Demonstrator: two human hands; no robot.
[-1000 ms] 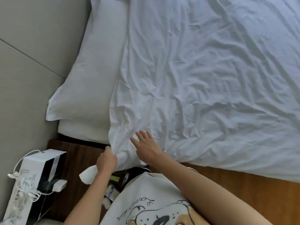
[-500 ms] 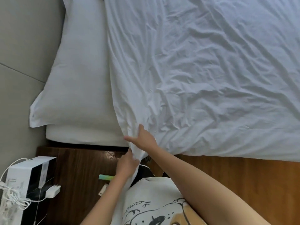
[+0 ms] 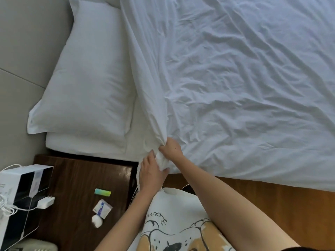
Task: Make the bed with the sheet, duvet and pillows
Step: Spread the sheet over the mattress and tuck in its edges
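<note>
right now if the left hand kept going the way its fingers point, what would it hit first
The left hand already grips the bunched duvet corner; just past that its fingers would probably meet the right hand, though depth is unclear.

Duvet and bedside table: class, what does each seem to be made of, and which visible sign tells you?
The white crumpled duvet looks like matte woven cloth, probably cotton: it creases finely. The dark brown bedside table looks like glossy varnished wood or veneer: grain streaks and light reflections show.
</note>
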